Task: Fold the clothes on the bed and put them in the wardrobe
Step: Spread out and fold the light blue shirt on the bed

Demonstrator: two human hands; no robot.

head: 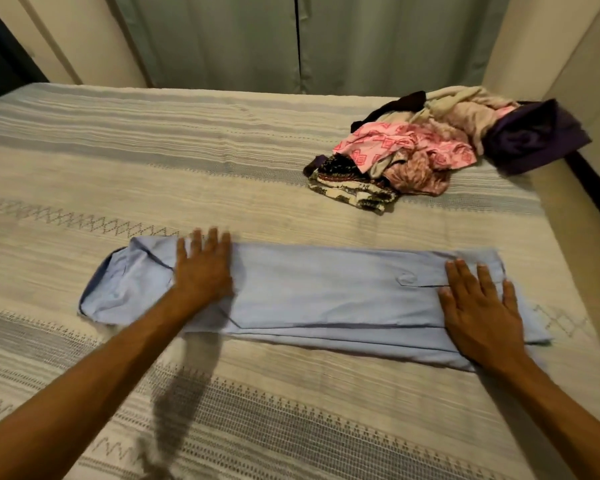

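**Flattening the blue shirt before the next fold**

Both our forearms reach out over the bedspread [291,410] to the light blue shirt [326,299], which lies folded into a long narrow strip across the near part of the bed. Our left hand [203,268] presses flat on the shirt just beside its collar end, fingers straight and spread; its fingertips look blurred, so it may be sliding. Our right hand [478,306] lies flat on the shirt's other end, fingers straight, gripping nothing.

We judge the step in hand to be smoothing the strip. To do it well, we should keep both palms flat, sweep outward from the shirt's middle, square up the loose lower edge that peeks out below the top layer, then bring one end over the other.

Beyond the shirt, well apart toward the far right corner, sits the unfolded pile of clothes [430,147], pink print and purple among them. Beyond that stand pale green doors [222,39], possibly the wardrobe.
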